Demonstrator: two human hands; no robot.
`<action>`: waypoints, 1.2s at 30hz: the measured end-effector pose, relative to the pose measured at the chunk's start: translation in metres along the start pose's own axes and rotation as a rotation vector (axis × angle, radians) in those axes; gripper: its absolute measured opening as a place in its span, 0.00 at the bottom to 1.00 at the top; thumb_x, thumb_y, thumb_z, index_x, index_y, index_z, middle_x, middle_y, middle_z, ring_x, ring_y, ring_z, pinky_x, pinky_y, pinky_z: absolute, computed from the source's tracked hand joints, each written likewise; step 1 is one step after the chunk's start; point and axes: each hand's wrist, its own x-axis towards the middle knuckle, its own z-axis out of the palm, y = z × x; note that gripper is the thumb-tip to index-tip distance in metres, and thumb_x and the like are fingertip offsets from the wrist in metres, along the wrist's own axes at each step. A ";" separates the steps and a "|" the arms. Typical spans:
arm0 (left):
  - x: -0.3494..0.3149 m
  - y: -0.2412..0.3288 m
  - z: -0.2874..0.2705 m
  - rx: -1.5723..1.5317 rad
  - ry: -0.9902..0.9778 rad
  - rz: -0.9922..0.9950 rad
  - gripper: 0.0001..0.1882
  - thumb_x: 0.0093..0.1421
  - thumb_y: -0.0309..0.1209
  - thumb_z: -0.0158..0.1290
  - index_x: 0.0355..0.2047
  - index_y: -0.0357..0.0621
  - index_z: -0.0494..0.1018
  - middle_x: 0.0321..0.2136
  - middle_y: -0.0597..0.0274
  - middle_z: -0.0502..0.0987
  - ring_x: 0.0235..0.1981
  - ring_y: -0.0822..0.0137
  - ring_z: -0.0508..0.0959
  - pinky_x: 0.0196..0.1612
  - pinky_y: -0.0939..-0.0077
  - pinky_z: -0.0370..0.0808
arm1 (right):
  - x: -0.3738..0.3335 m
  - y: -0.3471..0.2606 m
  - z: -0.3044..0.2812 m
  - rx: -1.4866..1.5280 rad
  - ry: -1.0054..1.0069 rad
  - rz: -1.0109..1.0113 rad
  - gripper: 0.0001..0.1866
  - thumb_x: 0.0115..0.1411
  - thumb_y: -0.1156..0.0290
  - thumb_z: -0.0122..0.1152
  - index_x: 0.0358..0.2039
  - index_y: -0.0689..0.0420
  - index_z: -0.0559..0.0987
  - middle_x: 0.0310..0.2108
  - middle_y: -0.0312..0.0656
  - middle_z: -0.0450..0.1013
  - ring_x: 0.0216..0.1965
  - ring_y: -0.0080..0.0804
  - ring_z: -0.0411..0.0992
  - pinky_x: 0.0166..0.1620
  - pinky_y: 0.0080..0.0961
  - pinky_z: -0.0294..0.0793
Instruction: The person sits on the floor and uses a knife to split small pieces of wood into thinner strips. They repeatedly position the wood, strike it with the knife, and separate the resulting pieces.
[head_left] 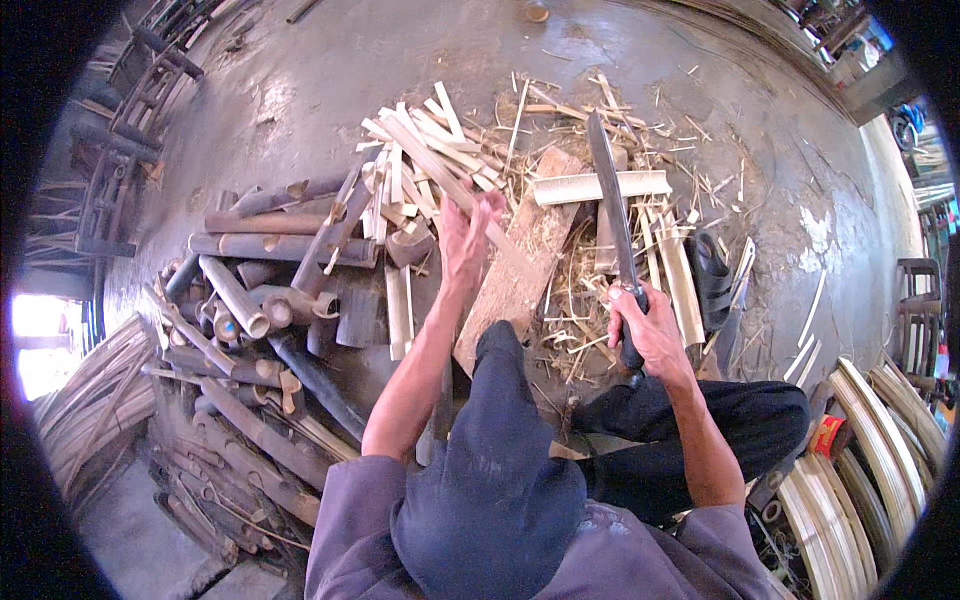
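My left hand (468, 235) is closed around a flat, pale bamboo strip (440, 160), slightly blurred. The strip slants from the heap of split bamboo toward a worn wooden plank (498, 290). My right hand (648, 328) grips the dark handle of a long machete (614, 200), its blade pointing away from me. A curved piece of split bamboo (601, 187) lies crosswise over the plank's far end, left of and partly behind the blade. Pale split pieces (450, 130) are heaped beyond my left hand.
Dark bamboo tubes (285, 250) are piled on the left. Shavings (575, 340) litter the floor around the plank. A black sandal (710, 280) lies right of the machete. Bundled long bamboo strips (825, 520) stand at the lower right, with more strips (95, 420) at the far left.
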 end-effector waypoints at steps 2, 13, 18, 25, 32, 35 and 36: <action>0.005 0.011 0.001 -0.022 0.036 0.002 0.33 0.63 0.36 0.55 0.60 0.35 0.52 0.44 0.47 0.74 0.44 0.60 0.78 0.48 0.66 0.77 | -0.010 -0.020 0.009 0.004 -0.014 -0.003 0.14 0.63 0.64 0.55 0.40 0.63 0.75 0.13 0.32 0.66 0.17 0.17 0.65 0.23 0.19 0.63; -0.010 0.029 0.022 0.461 0.116 0.074 0.14 0.64 0.24 0.50 0.50 0.36 0.69 0.32 0.59 0.79 0.33 0.71 0.79 0.38 0.77 0.76 | -0.035 -0.055 0.025 -0.163 -0.077 -0.126 0.31 0.64 0.72 0.53 0.67 0.54 0.57 0.23 0.34 0.70 0.20 0.18 0.68 0.26 0.20 0.70; -0.013 0.045 0.050 0.303 0.024 0.192 0.13 0.68 0.27 0.46 0.50 0.34 0.68 0.29 0.62 0.75 0.31 0.73 0.75 0.38 0.80 0.72 | -0.032 -0.034 0.022 0.018 -0.077 -0.357 0.35 0.63 0.78 0.51 0.69 0.52 0.52 0.30 0.36 0.70 0.23 0.18 0.69 0.28 0.18 0.73; -0.016 0.039 0.057 -0.066 -0.043 0.049 0.22 0.71 0.41 0.33 0.42 0.36 0.71 0.29 0.64 0.69 0.29 0.73 0.62 0.35 0.76 0.61 | -0.034 -0.026 0.025 0.203 -0.168 -0.100 0.35 0.64 0.74 0.49 0.70 0.47 0.50 0.26 0.36 0.70 0.25 0.22 0.71 0.30 0.23 0.75; -0.034 0.031 0.063 -0.331 -0.026 -0.002 0.17 0.71 0.40 0.39 0.32 0.43 0.70 0.30 0.65 0.70 0.35 0.70 0.67 0.45 0.74 0.62 | -0.039 -0.055 0.038 0.226 -0.172 -0.084 0.29 0.69 0.68 0.43 0.68 0.51 0.52 0.24 0.36 0.68 0.19 0.22 0.67 0.23 0.21 0.71; -0.044 0.023 0.071 -0.308 -0.032 -0.087 0.17 0.70 0.41 0.40 0.31 0.42 0.70 0.29 0.66 0.68 0.35 0.71 0.66 0.44 0.73 0.62 | -0.038 -0.058 0.042 0.347 -0.088 0.044 0.27 0.71 0.53 0.35 0.64 0.54 0.58 0.22 0.36 0.66 0.17 0.21 0.65 0.19 0.20 0.67; -0.047 0.024 0.076 -0.269 -0.063 -0.096 0.17 0.71 0.41 0.40 0.30 0.42 0.69 0.29 0.67 0.67 0.34 0.72 0.65 0.43 0.74 0.61 | -0.040 -0.059 0.041 0.292 -0.067 0.094 0.28 0.71 0.47 0.32 0.59 0.56 0.63 0.21 0.36 0.65 0.15 0.21 0.64 0.18 0.20 0.66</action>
